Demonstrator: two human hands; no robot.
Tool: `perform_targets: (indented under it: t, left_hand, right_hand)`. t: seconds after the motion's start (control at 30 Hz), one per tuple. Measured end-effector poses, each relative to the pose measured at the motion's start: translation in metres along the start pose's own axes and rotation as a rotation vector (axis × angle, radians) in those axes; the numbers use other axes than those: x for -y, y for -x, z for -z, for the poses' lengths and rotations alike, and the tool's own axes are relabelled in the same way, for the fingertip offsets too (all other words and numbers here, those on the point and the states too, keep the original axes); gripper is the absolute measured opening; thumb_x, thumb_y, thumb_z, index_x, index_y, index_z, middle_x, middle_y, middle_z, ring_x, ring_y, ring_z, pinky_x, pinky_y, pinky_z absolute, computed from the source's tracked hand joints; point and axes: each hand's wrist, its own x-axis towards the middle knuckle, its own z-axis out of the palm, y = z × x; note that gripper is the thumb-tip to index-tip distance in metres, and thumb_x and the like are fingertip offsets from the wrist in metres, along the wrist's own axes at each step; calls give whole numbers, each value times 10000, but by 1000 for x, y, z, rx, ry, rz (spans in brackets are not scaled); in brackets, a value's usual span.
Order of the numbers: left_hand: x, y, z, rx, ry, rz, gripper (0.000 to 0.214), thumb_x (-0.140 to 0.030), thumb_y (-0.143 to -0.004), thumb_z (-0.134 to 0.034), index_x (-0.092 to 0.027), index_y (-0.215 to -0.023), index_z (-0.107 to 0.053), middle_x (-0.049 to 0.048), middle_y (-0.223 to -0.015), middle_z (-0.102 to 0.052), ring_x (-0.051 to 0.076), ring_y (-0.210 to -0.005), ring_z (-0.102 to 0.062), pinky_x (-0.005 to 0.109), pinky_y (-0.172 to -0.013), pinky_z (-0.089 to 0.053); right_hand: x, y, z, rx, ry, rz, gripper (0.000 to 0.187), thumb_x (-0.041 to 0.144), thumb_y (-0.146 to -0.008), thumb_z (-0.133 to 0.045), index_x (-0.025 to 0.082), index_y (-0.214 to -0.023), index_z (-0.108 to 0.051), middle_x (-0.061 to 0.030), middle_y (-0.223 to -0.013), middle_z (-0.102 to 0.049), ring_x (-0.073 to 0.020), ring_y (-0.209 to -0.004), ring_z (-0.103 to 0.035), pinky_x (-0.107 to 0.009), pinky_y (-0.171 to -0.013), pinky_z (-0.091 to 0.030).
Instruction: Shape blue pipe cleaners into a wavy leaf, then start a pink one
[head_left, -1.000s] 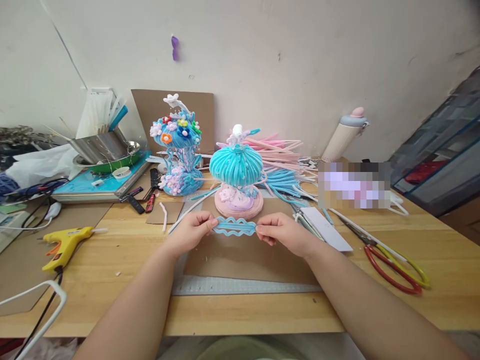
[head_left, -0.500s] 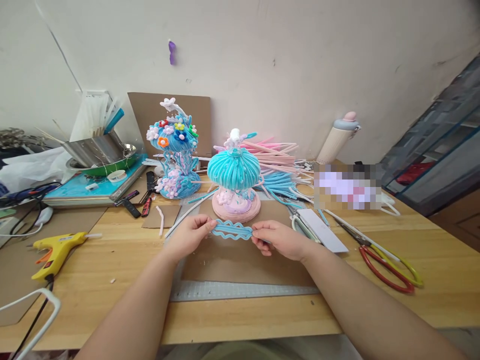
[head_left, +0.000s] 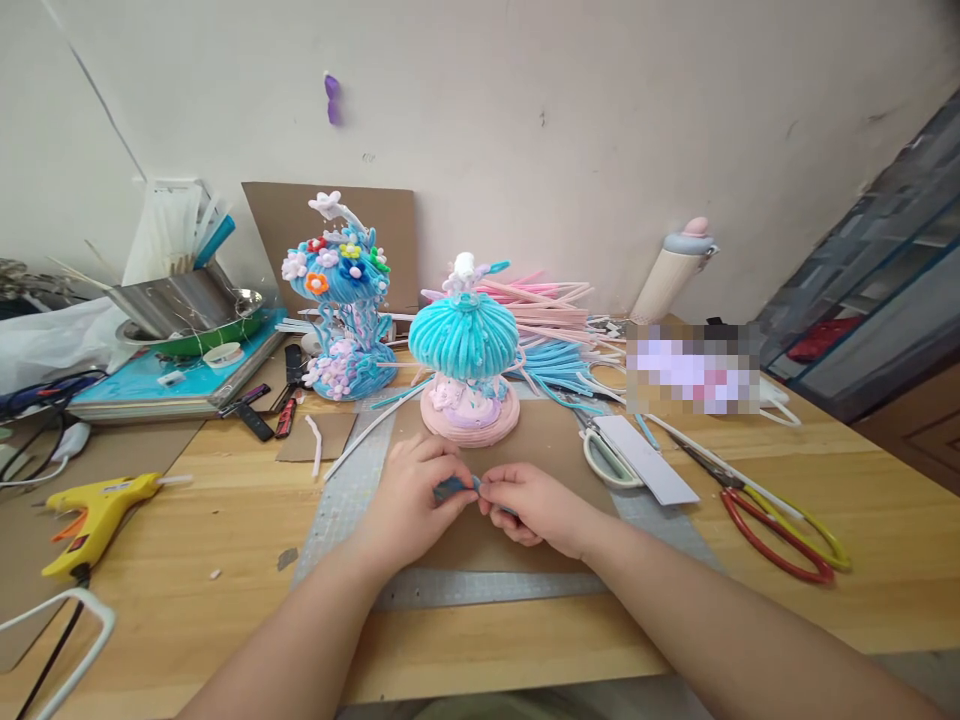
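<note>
A slender blue pipe-cleaner strip (head_left: 453,488) is pinched crosswise between the fingers of the left hand (head_left: 412,497) and right hand (head_left: 534,502).

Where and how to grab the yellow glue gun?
By the handle, coming from the near right. The yellow glue gun appears to lie on its side, nozzle pointing left and handle slanting toward the viewer, so that side should stay clear of the nozzle. Watch the black cord leaving the handle's lower end and the glue stick jutting right.
</note>
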Motion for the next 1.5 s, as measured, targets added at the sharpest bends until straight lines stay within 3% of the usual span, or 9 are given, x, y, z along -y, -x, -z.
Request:
perform_targets:
  t: [0.3, 0.53, 0.7, 0.87, 1.03, 1.13, 1.23, 1.33, 1.5]
  left_hand:
    - [-10, 4, 0, -28, -179, 24, 157, -160, -735, -566, -257, -852, -611, 26, -1001, -557, 214, -936, -472, 369, -783, -321]
    - [-4, 3, -1, -99, -207, -79, 105, -191, -781, -557, -262, -762, -632, 12, -904, -602, 187, -876, -497, 361, -768, -302]
    - [0, 3, 1, -110, -176, -83, 99, -228, -789, -563, -271, -765, -649, 10, -885, -600, 184, -857, -506, 351, -753, -315]
    - [1, 2, 2, -91, -142, -68, 114, -229, -811, -535, -262, -785, -641, 13, -903, -591, 182, -869, -504, 353, -763, -316]
    - [1, 1, 3, -96, -113, -65, 111, -241, -821, -524, -251, -790, -631, 17, -903, -593, 183, -897, -501, 356, -781, -316]
    - [1, 1, 2, -92, -119, -87, 109, -237, -817, -529, -252, -790, -634, 19, -908, -599, 184, -893, -499, 355, -779, -320]
    - [1, 2, 2, -82, -137, -105, 114, -237, -816, -528, -252, -779, -635, 21, -907, -605, 185, -891, -496, 354, -777, -319]
    - [1, 2, 1, -72, -155, -115, 117, -235, -816, -527, -249, -767, -632, 20, -899, -610, 184, -881, -497, 349, -759, -317]
    - [1, 2, 1, -74, -156, -113, 124, -228, -817, -519, -248, -769, -632, 22, -900, -616, 181, -867, -501, 344, -755, -322]
  right_hand:
    - [3, 2, 5, 102, -222, -79, 199, 367, -787, -465, 175, -737, -460, 91, -477, -314, -18, -336, -175, -168, -346, -63]
    - [2, 3, 11, 226, -336, -194, 173, 340, -814, -414, 181, -753, -446, 86, -507, -256, -28, -358, -159, -154, -348, -66]
    - [4, 5, 10, 237, -356, -178, 230, 387, -839, -421, 172, -775, -468, 84, -532, -251, -20, -369, -156, -148, -355, -67]
    - [5, 8, 8, 238, -330, -71, 267, 434, -833, -465, 169, -810, -484, 79, -571, -286, -13, -393, -168, -151, -367, -72]
    - [9, 13, 7, 268, -258, -49, 209, 352, -787, -571, 167, -840, -488, 78, -608, -303, -11, -422, -167, -149, -381, -94]
    - [9, 13, 6, 235, -220, -43, 213, 334, -760, -601, 173, -827, -478, 70, -641, -323, -15, -444, -236, -141, -380, -154]
    - [7, 11, 4, 148, -93, 8, 239, 366, -750, -594, 169, -805, -471, 34, -716, -421, -48, -527, -408, -155, -396, -289]
    - [4, 10, 2, 153, 10, 18, 246, 402, -775, -537, 176, -805, -447, 15, -720, -484, -84, -545, -492, -190, -416, -362]
    - [7, 12, 3, 164, -141, -85, 276, 458, -785, -507, 188, -818, -458, 79, -600, -317, -24, -413, -240, -149, -366, -214]
